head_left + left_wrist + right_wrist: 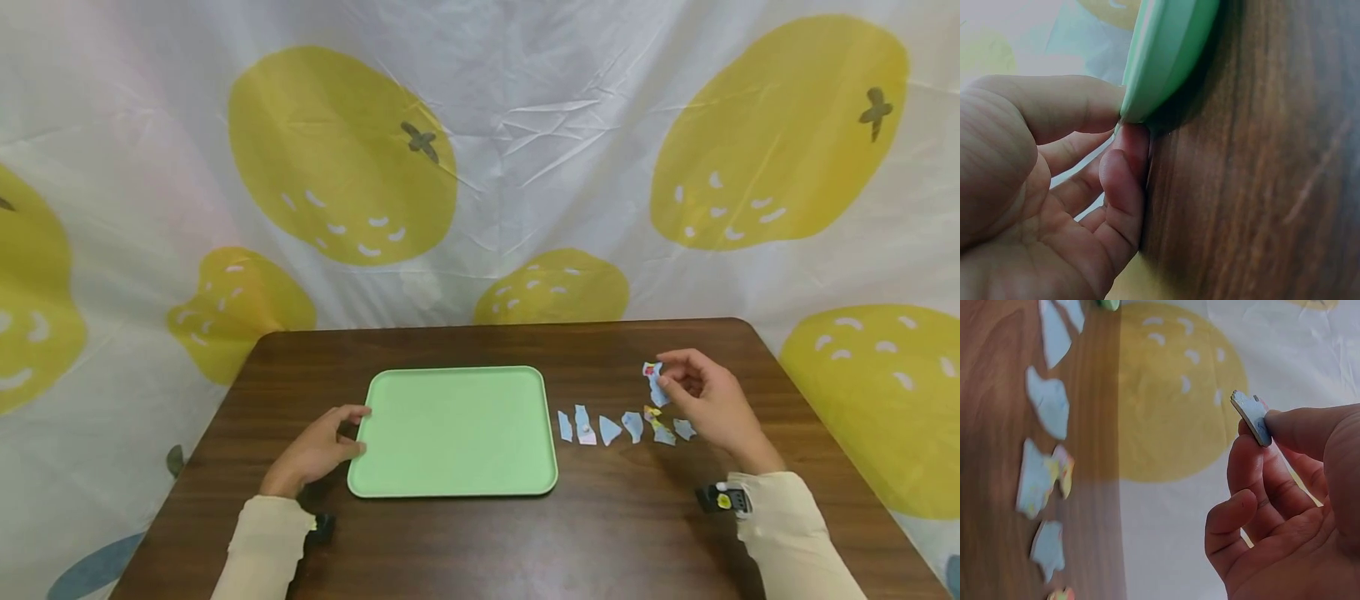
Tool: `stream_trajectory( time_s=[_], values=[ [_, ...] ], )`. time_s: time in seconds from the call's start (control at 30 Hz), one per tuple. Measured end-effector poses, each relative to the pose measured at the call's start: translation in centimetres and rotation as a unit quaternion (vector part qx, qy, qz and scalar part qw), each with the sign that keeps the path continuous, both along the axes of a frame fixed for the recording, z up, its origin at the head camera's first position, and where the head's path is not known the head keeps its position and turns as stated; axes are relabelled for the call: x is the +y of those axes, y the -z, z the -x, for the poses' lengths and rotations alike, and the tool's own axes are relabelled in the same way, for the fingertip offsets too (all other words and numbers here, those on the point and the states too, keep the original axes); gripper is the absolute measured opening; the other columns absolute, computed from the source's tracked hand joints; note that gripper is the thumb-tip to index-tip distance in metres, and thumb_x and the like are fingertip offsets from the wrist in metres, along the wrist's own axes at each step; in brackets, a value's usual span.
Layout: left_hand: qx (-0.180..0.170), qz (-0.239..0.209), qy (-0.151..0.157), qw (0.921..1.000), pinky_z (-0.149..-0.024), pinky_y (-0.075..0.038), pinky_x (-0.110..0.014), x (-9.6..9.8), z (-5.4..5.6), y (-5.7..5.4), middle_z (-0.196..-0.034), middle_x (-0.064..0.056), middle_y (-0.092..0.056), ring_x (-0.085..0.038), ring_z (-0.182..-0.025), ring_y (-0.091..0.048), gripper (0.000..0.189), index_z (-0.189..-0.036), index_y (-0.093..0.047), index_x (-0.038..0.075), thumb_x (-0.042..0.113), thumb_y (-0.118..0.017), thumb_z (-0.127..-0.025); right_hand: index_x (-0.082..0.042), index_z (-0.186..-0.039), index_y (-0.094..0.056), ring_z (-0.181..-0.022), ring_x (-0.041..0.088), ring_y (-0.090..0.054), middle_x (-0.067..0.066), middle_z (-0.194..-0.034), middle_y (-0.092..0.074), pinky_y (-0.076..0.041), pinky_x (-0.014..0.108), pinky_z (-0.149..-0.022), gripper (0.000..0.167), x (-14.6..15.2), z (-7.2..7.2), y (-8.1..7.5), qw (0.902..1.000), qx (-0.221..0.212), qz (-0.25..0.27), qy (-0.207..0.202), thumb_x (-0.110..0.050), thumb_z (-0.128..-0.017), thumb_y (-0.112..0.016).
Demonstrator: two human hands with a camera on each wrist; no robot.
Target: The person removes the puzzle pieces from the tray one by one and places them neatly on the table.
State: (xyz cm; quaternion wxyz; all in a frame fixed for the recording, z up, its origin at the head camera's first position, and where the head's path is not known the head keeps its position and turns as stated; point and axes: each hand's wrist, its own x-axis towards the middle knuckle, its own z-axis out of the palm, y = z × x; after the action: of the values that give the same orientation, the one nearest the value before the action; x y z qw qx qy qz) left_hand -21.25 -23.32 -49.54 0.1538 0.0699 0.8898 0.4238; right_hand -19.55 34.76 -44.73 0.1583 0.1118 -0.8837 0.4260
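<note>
My right hand (716, 404) pinches a light-blue puzzle piece (654, 383) with a red and yellow patch, between thumb and fingertips. In the right wrist view, this held piece (1252, 417) appears nearly edge-on, raised off the table. At the left edge of a light-green tray (457, 433), my left hand (318, 446) grips the rim. The left wrist view has the thumb on the tray's rim (1147, 69) and fingers low beside the tabletop. Below the held piece lies a row of irregular flat pieces (633, 426), mostly pale blue, some with yellow or pink.
The brown wooden table (495, 550) carries the tray and the row of pieces just right of it. Another small red-and-yellow piece (1061, 594) shows at the bottom of the right wrist view. Behind the table hangs a white curtain (555, 125) printed with yellow fruit.
</note>
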Motion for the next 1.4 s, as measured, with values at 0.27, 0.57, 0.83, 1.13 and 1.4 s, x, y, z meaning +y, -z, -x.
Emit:
stream_trajectory(
  time_s=[0.27,0.57,0.83,1.13,1.4],
  values=[
    [0.007,0.005,0.002,1.0,-0.085,-0.054,-0.036,0.1,0.0,-0.1,-0.147,-0.019,-0.051,-0.026,-0.107,-0.064,0.056,-0.153,-0.053,0.011,0.014,-0.071,-0.1,-0.004,-0.13,-0.067,-0.075,0.005,-0.062,0.008,-0.091,-0.07,-0.049,0.018,-0.065,0.028,2.7,-0.5,1.1,0.9994,-0.013,-0.013,0.028,-0.01,-0.103,-0.069],
    [0.004,0.014,-0.006,0.9999,-0.087,-0.053,-0.037,0.0,0.1,-0.1,-0.148,-0.017,-0.051,-0.027,-0.109,-0.063,0.056,-0.154,-0.053,0.014,0.013,-0.07,-0.1,0.001,-0.127,-0.066,-0.073,-0.001,-0.063,0.008,-0.087,-0.071,-0.05,0.016,-0.061,0.028,5.7,-0.6,2.4,0.9991,-0.005,-0.019,0.037,-0.005,-0.1,-0.071],
    [0.006,0.015,-0.002,0.9999,-0.087,-0.055,-0.037,-0.1,0.2,0.3,-0.148,-0.018,-0.051,-0.026,-0.109,-0.065,0.056,-0.153,-0.052,0.014,0.013,-0.07,-0.1,0.002,-0.121,-0.068,-0.075,-0.006,-0.061,0.003,-0.085,-0.073,-0.047,0.01,-0.067,0.025,8.5,-0.5,4.0,0.9973,-0.009,-0.052,0.05,-0.005,-0.099,-0.073],
    [0.009,0.005,0.005,0.9999,-0.088,-0.056,-0.04,-0.1,0.1,0.4,-0.148,-0.02,-0.05,-0.028,-0.111,-0.067,0.056,-0.154,-0.051,0.012,0.012,-0.07,-0.101,0.007,-0.123,-0.065,-0.073,-0.006,-0.061,0.008,-0.088,-0.072,-0.048,0.015,-0.062,0.027,10.4,-0.8,4.9,0.9966,-0.033,-0.058,0.048,-0.003,-0.1,-0.071],
    [0.004,0.008,-0.001,1.0,-0.089,-0.056,-0.04,0.0,0.1,0.4,-0.149,-0.018,-0.05,-0.028,-0.112,-0.066,0.056,-0.154,-0.052,0.014,0.011,-0.07,-0.101,0.007,-0.122,-0.064,-0.075,-0.009,-0.057,0.014,-0.091,-0.073,-0.047,0.017,-0.062,0.026,11.6,-0.7,5.7,0.9912,-0.077,-0.093,0.055,-0.004,-0.099,-0.072]
  ],
)
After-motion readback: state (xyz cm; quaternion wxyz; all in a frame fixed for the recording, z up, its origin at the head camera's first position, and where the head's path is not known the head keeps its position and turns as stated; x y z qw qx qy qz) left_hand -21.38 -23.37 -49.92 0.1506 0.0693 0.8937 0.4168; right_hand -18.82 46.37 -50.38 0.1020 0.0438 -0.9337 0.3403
